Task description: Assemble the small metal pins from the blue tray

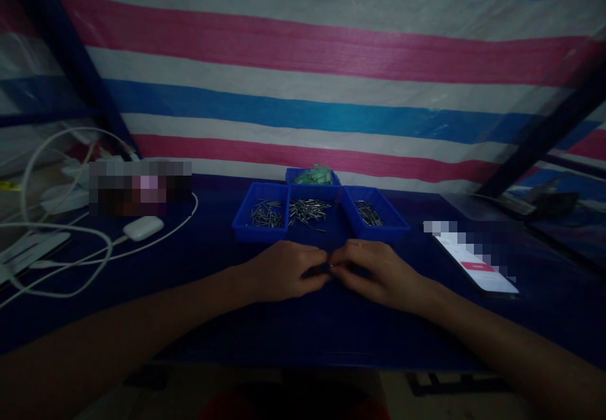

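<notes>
My left hand (pixel 288 271) and my right hand (pixel 372 270) meet fingertip to fingertip above the blue table, each closed in a pinch. A tiny shiny bit shows between the fingertips; its kind is too small and dark to make out. Just beyond my left hand stands a blue tray (pixel 241 221) with many slim metal pins (pixel 266 215) in it. A second blue tray (pixel 395 216), beyond my right hand, holds similar metal pieces (pixel 368 213). Between the two lies a loose pile of metal pins (pixel 308 210).
Behind the pile, another blue tray (pixel 290 177) holds green plastic bags (pixel 316 175). A lit phone (pixel 478 268) lies at the right. White cables (pixel 108 252) and a white case (pixel 143 228) lie at the left. A striped sheet (pixel 331 47) hangs behind the table.
</notes>
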Tool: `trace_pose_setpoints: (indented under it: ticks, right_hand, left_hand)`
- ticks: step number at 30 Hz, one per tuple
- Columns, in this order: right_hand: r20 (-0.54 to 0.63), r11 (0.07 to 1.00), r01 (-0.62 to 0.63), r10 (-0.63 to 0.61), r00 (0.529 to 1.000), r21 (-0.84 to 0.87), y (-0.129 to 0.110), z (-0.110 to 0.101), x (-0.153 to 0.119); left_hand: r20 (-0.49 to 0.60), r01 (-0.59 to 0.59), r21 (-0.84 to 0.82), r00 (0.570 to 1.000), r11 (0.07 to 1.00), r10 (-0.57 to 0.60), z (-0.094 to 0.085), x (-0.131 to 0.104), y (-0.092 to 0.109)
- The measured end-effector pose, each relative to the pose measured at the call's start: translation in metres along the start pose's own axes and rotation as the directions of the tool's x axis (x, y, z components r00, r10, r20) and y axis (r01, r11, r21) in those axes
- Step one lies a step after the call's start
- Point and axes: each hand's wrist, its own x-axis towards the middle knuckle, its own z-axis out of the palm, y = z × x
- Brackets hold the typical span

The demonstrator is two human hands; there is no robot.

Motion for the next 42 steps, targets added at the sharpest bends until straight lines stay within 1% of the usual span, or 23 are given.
trace_pose_setpoints:
  ticks: [2, 4, 10, 16, 19, 21, 24, 27, 30, 34, 38, 42]
  right_hand:
    - [0.003, 1.0, 0.005, -0.005, 1.0, 0.016, -0.001, -0.001, 0.001]
    - [-0.008, 1.0, -0.008, 0.008, 1.0, 0.021, 0.0, -0.002, 0.001]
    - [-0.019, 0.998, -0.045, 0.046, 0.999, 0.041, 0.001, -0.004, 0.001]
    - [-0.017, 1.0, -0.014, 0.014, 1.0, 0.024, -0.001, -0.002, 0.0]
    - [-0.017, 0.999, -0.031, 0.03, 0.999, -0.025, 0.0, -0.005, 0.001]
    - [-0.005, 0.994, -0.072, 0.072, 0.997, -0.086, 0.002, -0.007, 0.001]
    - [0.049, 0.979, -0.123, 0.133, 0.99, -0.162, 0.006, -0.007, 0.002]
    - [0.107, 0.974, -0.127, 0.149, 0.983, -0.185, 0.009, -0.003, 0.002]
    - [0.13, 0.975, -0.132, 0.156, 0.979, -0.177, 0.01, 0.0, 0.003]
    - [0.143, 0.979, -0.158, 0.175, 0.974, -0.127, 0.01, 0.002, 0.004]
    - [0.159, 0.977, -0.215, 0.212, 0.964, 0.002, 0.009, 0.001, 0.005]
    - [0.196, 0.966, -0.221, 0.194, 0.961, 0.13, 0.009, 0.002, 0.004]
  left_hand:
    - [0.037, 0.002, -0.109, 0.999, 0.994, 0.002, -0.001, 0.001, 0.0]
    - [0.048, 0.019, -0.182, 0.999, 0.983, -0.011, -0.002, 0.001, 0.0]
    - [0.008, 0.099, -0.293, 0.995, 0.951, -0.1, -0.004, 0.003, 0.003]
    - [0.033, 0.104, -0.401, 0.995, 0.91, -0.099, -0.004, 0.003, 0.003]
    - [0.028, 0.13, -0.366, 0.991, 0.922, -0.129, -0.004, 0.002, 0.003]
    - [0.004, 0.155, -0.32, 0.987, 0.935, -0.163, -0.004, 0.002, 0.003]
    - [-0.06, 0.195, -0.257, 0.974, 0.947, -0.217, -0.003, 0.002, 0.002]
    - [-0.111, 0.214, -0.19, 0.965, 0.958, -0.237, -0.002, 0.002, 0.001]
    - [-0.142, 0.174, -0.12, 0.971, 0.977, -0.19, -0.002, 0.0, 0.0]
    - [-0.178, 0.064, -0.026, 0.982, 0.998, -0.067, -0.001, -0.002, 0.0]
    - [-0.192, -0.008, -0.002, 0.981, 1.0, 0.007, -0.001, -0.002, 0.0]
    - [-0.19, -0.053, 0.001, 0.98, 0.999, 0.052, -0.002, -0.002, 0.001]
